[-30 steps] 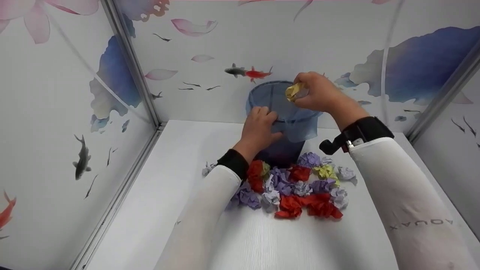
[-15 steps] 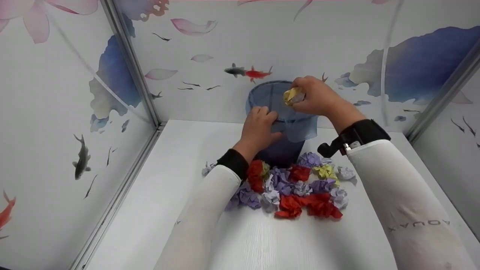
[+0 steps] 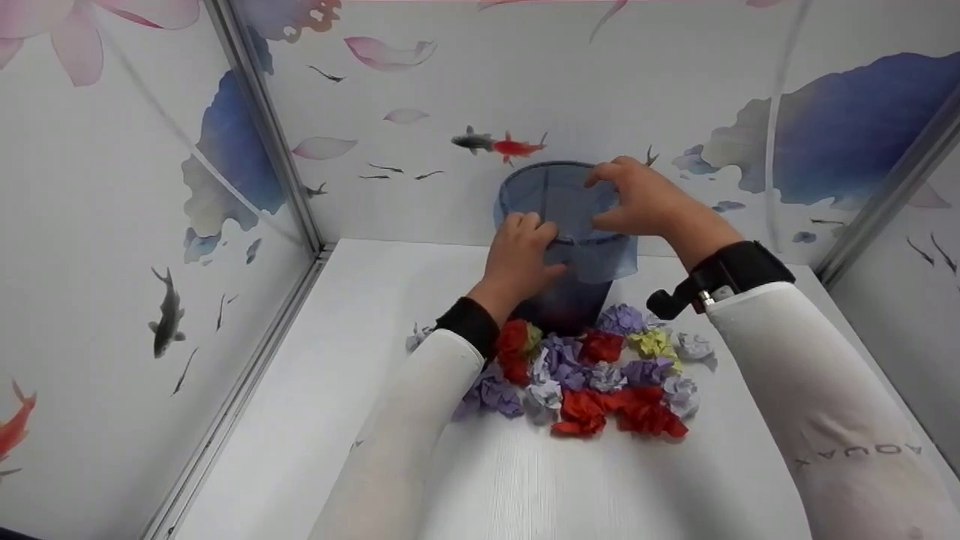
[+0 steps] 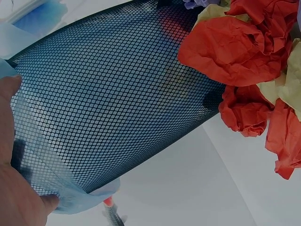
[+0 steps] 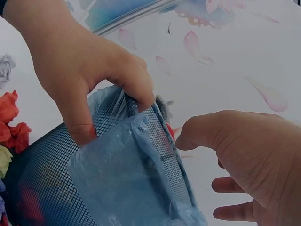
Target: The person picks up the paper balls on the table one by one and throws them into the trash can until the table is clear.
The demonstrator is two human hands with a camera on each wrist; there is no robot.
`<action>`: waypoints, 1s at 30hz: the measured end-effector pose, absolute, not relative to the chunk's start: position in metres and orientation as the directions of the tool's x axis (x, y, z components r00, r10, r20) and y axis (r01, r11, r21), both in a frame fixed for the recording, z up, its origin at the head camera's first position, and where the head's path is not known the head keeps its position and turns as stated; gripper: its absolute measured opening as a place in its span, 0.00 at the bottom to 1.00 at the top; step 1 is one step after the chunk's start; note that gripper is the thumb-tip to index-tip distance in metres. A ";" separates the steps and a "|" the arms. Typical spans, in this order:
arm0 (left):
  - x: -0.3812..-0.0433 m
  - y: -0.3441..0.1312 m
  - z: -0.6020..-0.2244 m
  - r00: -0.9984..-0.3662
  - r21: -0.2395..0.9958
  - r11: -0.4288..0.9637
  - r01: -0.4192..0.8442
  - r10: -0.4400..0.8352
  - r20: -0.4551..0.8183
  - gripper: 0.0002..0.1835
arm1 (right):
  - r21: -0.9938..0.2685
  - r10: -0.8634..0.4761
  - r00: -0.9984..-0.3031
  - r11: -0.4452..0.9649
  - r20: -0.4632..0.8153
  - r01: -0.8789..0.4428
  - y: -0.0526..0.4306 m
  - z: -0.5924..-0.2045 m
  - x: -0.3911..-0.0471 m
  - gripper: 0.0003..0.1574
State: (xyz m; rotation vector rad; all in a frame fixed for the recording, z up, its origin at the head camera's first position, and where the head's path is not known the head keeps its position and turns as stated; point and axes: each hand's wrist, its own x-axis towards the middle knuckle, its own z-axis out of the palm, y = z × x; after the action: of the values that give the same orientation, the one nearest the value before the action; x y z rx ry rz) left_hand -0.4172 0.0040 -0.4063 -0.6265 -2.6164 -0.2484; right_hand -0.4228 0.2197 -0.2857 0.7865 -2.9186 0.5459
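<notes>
A dark mesh wastebasket [image 3: 559, 304] stands upright at the back of the table, lined with a thin blue plastic bag [image 3: 615, 259] folded out over its rim. My left hand [image 3: 519, 255] grips the near-left rim, fingers over the edge and thumb outside on the bag. Over the right side of the opening is my right hand [image 3: 639, 196], fingers spread apart from the thumb, nothing between them. Dim red and yellow patches show through the mesh [image 4: 108, 99] low down in the left wrist view.
Crumpled paper balls lie in front of the basket: red [image 3: 649, 412], purple [image 3: 495, 394], yellow [image 3: 656, 343] and white [image 3: 680, 395]. A printed wall panel [image 3: 405, 187] rises close behind the basket. A metal frame post [image 3: 262, 127] stands at the left corner.
My right hand held a yellow paper ball and lowered it slightly over the basket. Now its fingers have parted and the ball is out of sight. The left hand stays on the rim.
</notes>
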 end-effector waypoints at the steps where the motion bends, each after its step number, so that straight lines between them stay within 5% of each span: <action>1: -0.417 0.004 -0.406 -0.802 0.070 0.881 0.468 0.390 0.452 0.29 | -0.313 -0.473 -0.867 0.809 0.155 -0.497 0.222 -0.285 -0.421 0.34; 16: -0.416 0.002 -0.405 -0.791 0.070 0.874 0.480 0.397 0.466 0.28 | -0.229 -0.480 -0.858 0.828 0.181 -0.512 0.275 -0.268 -0.402 0.31; 30: -0.416 0.004 -0.406 -0.793 0.068 0.877 0.476 0.395 0.464 0.27 | -0.360 -0.347 -0.923 0.850 0.165 -0.385 0.340 -0.303 -0.399 0.34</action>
State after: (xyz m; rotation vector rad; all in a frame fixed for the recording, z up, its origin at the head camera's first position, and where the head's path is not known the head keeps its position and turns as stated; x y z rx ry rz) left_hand -0.4157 0.0045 -0.4058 -0.6375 -2.6012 -0.2511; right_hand -0.3991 0.3398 -0.3032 0.5812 -2.9306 0.6008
